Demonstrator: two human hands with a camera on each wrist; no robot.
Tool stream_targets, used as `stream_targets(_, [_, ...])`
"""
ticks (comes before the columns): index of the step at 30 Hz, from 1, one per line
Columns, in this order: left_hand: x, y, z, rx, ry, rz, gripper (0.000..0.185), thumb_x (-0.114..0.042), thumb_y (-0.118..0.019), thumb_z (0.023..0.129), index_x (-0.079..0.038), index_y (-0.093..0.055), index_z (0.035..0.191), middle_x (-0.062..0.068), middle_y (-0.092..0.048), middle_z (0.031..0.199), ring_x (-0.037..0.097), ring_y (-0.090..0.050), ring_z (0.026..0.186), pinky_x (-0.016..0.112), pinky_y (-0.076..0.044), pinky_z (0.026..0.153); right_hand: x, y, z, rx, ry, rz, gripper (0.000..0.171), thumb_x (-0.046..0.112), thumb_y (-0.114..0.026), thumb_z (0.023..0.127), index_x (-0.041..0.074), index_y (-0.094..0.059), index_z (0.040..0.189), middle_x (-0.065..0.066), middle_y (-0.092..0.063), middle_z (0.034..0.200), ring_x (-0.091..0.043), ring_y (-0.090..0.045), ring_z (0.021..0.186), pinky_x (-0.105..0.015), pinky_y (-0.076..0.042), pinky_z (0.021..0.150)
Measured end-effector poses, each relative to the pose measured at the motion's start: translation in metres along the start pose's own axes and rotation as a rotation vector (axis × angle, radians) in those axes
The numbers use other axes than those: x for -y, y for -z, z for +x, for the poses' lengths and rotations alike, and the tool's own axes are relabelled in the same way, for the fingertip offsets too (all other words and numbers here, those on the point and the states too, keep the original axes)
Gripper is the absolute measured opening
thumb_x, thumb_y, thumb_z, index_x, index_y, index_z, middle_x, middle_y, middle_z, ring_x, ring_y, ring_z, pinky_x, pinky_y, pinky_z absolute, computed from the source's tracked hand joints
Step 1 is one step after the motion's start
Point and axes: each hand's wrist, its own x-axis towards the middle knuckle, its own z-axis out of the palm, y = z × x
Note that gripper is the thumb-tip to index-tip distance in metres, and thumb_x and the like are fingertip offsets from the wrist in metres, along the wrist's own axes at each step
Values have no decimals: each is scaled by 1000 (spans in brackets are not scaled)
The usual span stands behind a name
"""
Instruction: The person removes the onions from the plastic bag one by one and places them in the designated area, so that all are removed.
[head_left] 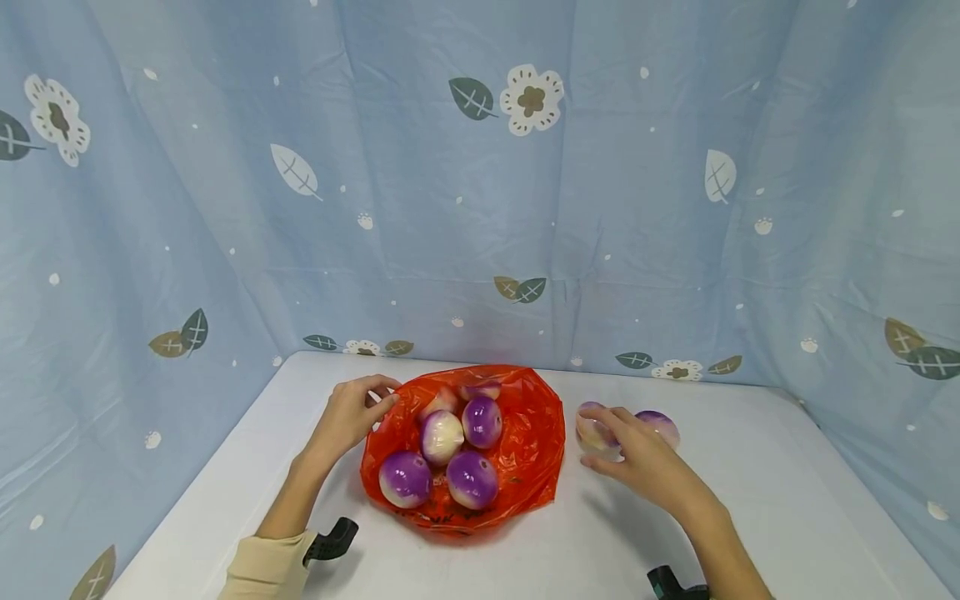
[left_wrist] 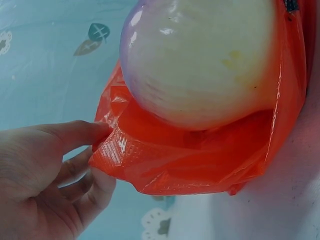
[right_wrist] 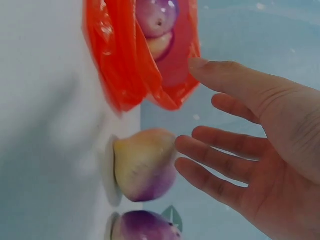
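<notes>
A red plastic bag lies spread wide on the table with several purple-and-white turnips in it. At the bag's left rim my left hand pinches the plastic between thumb and fingers; the left wrist view shows a pale turnip close behind the gripped edge. To the right of the bag, my right hand is held with fingers spread and nothing in them. It partly covers one loose turnip in the head view. The right wrist view has this turnip standing just beyond the fingertips.
A second loose turnip sits on the white table, behind the right hand. A blue curtain with flower and leaf prints hangs along the table's back and sides. Black wrist mounts stick out from the forearms.
</notes>
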Motion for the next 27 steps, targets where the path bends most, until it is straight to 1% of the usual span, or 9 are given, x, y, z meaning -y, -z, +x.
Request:
stream_targets(3, [0, 1, 0, -2, 0, -5, 18, -14, -70, 91, -11, -72, 108, 6, -70, 85, 9, -61, 59, 18, -52, 54, 5, -5, 2, 15, -7, 11, 59, 34, -80, 80, 24, -55, 133, -7, -62, 126, -27, -65, 109, -40, -61, 79])
stream_targets(5, [0, 1, 0, -1, 3, -5, 18, -14, -70, 91, -10, -72, 108, 7, -70, 84, 9, -61, 59, 18, -52, 54, 9, -9, 3, 28, -11, 19, 58, 33, -80, 81, 22, -56, 132, -7, -59, 130, -27, -65, 112, -40, -60, 80])
stream_targets(11, [0, 1, 0, 5, 12, 1, 19, -14, -70, 90, -11, -72, 108, 8, -71, 87, 9, -61, 60, 17, -53, 55, 19, -20, 5, 62, -15, 42, 58, 28, -82, 79, 19, -58, 131, -4, -58, 125, -24, -66, 105, -32, -61, 76])
stream_targets(14, [0, 0, 0, 11, 18, -4, 19, -15, -69, 91, -11, -71, 109, 8, -71, 88, 9, -62, 61, 17, -53, 56, 23, -25, 5, 75, 5, 42, 58, 28, -82, 79, 19, -58, 131, -4, -60, 118, -23, -65, 103, -24, -60, 72])
stream_targets(17, [0, -1, 1, 12, 21, -3, 19, -15, -69, 91, -11, -71, 109, 8, -70, 88, 9, -61, 60, 17, -53, 56, 27, -28, 6, 79, 37, 32, 58, 29, -82, 79, 18, -58, 130, -4, -62, 113, -22, -65, 101, -22, -59, 71])
stream_targets(20, [-1, -1, 1, 10, 21, -3, 19, -15, -69, 91, -11, -71, 109, 8, -70, 87, 9, -61, 60, 17, -53, 56, 33, -33, 9, 60, 92, 3, 56, 30, -82, 79, 17, -59, 129, -4, -64, 117, -21, -64, 106, -31, -60, 80])
stream_targets(23, [-1, -1, 1, 10, 20, -1, 19, -15, -69, 91, -11, -71, 109, 7, -70, 87, 9, -61, 60, 18, -53, 56, 40, -37, 11, 37, 138, -27, 54, 32, -81, 80, 18, -60, 127, -4, -65, 120, -22, -62, 110, -41, -57, 89])
stream_targets(25, [-1, -1, 1, 11, 21, 1, 19, -15, -69, 91, -11, -71, 109, 7, -70, 86, 10, -61, 60, 18, -53, 55, 45, -39, 12, 30, 148, -39, 53, 34, -80, 80, 18, -61, 127, -3, -65, 122, -21, -61, 110, -45, -56, 91])
stream_targets(27, [-1, -1, 1, 13, 20, 1, 19, -15, -69, 91, -11, -71, 109, 7, -70, 86, 11, -61, 60, 18, -52, 55, 49, -41, 14, 44, 132, -32, 53, 35, -80, 81, 20, -61, 128, -3, -65, 122, -21, -62, 109, -46, -56, 91])
